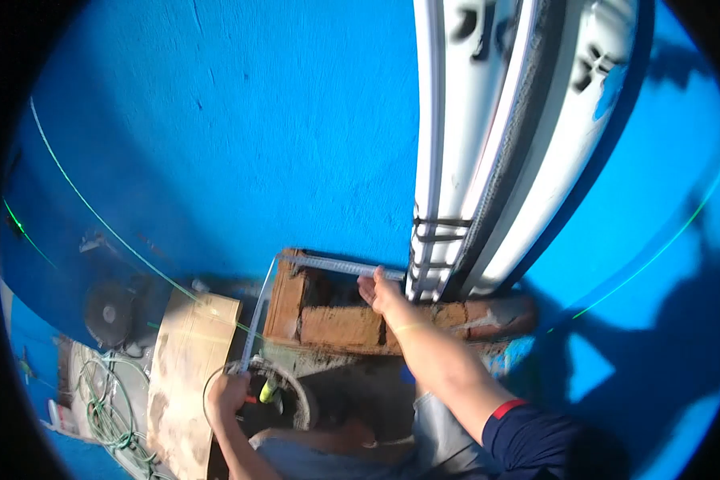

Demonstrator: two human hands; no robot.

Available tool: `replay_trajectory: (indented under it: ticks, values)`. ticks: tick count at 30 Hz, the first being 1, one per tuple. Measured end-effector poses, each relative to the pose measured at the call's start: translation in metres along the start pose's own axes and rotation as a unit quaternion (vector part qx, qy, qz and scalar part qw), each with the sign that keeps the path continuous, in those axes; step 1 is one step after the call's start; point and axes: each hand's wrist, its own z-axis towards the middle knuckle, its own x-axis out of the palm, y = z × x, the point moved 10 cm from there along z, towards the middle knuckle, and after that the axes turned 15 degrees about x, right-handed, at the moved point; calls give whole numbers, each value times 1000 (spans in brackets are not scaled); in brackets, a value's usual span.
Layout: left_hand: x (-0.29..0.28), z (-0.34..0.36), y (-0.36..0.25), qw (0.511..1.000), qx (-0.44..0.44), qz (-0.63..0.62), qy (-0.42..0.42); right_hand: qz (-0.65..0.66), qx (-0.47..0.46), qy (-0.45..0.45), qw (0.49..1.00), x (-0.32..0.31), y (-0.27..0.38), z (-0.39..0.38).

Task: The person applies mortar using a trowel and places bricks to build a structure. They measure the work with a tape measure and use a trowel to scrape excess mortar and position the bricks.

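A pale measuring tape [336, 264] runs along the far side of a low frame of reddish bricks [340, 326], against the blue wall. At the frame's far left corner it bends and comes down toward me. My right hand [382, 293] reaches over the bricks and grips the tape close to the foot of the white pipes [428, 248]. Lower left, my left hand [230, 392] is closed on the tape's near end, over the rim of a round bucket [302, 404]. Whatever lies inside that fist is hidden. A yellow-green object [269, 390] sits in the bucket.
Tall white pipes and a wider white duct [568, 136] rise along the blue wall [296, 120]. A wooden board [188, 368] lies left of the bucket. Beyond it are a coiled green hose [112, 408] and a dark round disc [108, 314]. Green light lines cross the wall.
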Motion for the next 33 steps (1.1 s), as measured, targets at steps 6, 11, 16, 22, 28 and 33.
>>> replay_trajectory:
  ticks: [6,11,16,22,28,33]
  values:
    - [-13,-39,-51,998,54,7,33,-152,46,140,977,41,-5,-46]
    - [-8,-57,-98,987,137,32,79,-321,-15,224,920,75,-12,-110]
    - [12,-51,-144,968,188,-142,83,-433,-103,233,865,102,-28,-185]
    - [30,-17,-194,840,232,-481,-98,-599,-114,251,752,87,-76,-238]
    - [74,-32,-254,653,121,-745,-65,-566,-92,260,777,57,-106,-279]
    - [107,-110,-366,601,261,-730,194,-494,-338,119,792,-1,-31,-354]
